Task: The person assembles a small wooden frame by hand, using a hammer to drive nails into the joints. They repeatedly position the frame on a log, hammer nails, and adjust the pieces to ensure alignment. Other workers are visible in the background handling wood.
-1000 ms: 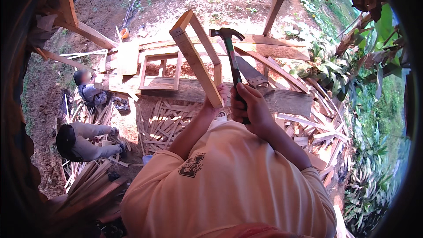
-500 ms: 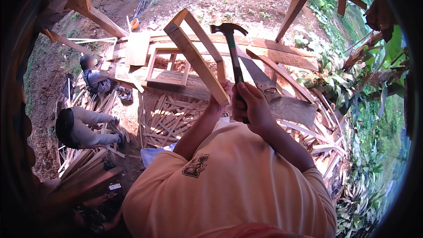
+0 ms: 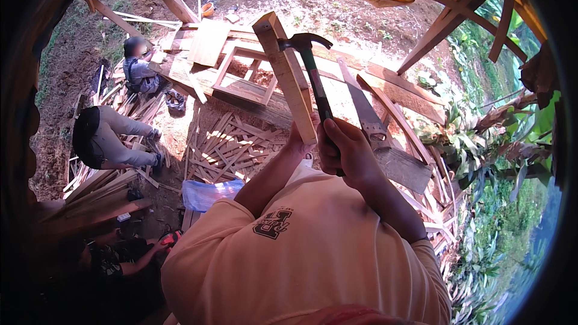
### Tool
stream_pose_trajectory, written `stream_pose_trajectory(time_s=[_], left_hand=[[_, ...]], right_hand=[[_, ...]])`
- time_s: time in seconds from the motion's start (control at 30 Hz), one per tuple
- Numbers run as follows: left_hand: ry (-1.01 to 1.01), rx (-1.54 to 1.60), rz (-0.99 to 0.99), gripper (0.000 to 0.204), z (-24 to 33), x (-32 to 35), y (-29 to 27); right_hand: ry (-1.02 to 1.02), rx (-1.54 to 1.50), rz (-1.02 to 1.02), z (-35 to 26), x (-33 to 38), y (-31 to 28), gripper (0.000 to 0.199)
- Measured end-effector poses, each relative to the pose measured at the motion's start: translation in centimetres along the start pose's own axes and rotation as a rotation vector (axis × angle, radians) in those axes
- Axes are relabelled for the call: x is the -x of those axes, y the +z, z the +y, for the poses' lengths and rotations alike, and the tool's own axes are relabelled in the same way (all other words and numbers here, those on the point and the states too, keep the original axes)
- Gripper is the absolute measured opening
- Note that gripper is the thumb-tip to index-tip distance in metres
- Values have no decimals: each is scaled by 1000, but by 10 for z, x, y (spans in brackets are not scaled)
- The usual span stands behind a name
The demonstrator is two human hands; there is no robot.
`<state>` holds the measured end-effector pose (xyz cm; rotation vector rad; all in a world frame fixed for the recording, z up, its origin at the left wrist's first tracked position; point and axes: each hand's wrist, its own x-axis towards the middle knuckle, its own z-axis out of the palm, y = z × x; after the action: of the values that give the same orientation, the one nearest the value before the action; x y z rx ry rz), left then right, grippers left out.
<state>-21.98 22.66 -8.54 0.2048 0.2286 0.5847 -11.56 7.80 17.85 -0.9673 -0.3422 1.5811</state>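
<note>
My left hand (image 3: 298,143) is closed around the lower end of a narrow wooden frame (image 3: 288,84), held upright and tilted in front of my chest. One long board of it faces me, so its opening barely shows. In my right hand (image 3: 348,149) is a claw hammer (image 3: 312,78) with a black head and a dark handle, gripped low. The hammer's striking face meets the frame's edge near its upper end in this view; whether it touches, I cannot tell. Some of my left fingers are hidden behind the board.
A workbench of planks (image 3: 274,111) carries another wooden frame (image 3: 226,67), a flat board (image 3: 208,42) and a handsaw (image 3: 363,105). Wood strips (image 3: 232,147) lie beneath. A blue-white plastic bag (image 3: 211,195) is at left. Co-workers (image 3: 141,72) are at left, one bending (image 3: 117,138), another low in shadow.
The wooden frame has turned more edge-on and upright, narrowing its opening. The hammer head now overlaps its upper edge instead of standing apart. The surroundings have shifted in view.
</note>
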Motion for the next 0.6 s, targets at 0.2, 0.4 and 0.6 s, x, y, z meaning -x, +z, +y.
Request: stream_pose_trajectory(time_s=[0.2, 0.4, 0.6], left_hand=[[205, -643, 176, 24, 34, 27, 10], [218, -285, 57, 21, 33, 42, -13], [-111, 747, -32, 30, 35, 48, -3]], right_hand=[[-239, -152, 275, -6, 10, -49, 32], [-317, -203, 379, -3, -39, -36, 32], [142, 118, -92, 13, -31, 15, 31]])
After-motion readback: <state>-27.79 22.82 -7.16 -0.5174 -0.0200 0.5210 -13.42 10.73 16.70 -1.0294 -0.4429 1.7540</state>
